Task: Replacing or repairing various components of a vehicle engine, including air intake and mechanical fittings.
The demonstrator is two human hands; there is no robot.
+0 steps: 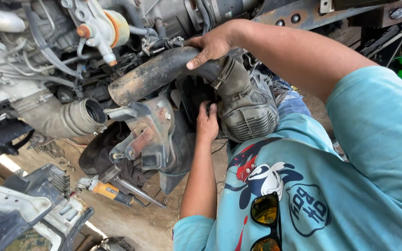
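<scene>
I see the right hand (212, 44) gripping the top of the black intake hose (164, 69), fingers curled over its bend. The left hand (207, 123) presses beneath it, fingers together against the ribbed boot (250, 118)

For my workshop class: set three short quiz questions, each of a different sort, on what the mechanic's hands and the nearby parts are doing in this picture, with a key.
1. True or false: the right hand rests on top of the black curved air hose.
2. Where is the left hand?
A. on the angle grinder
B. under the hose, beside the ribbed rubber boot
C. on the sunglasses
3. Fill in: the yellow angle grinder lies on the ____.

Key: 1 true; 2 B; 3 ground.
</scene>
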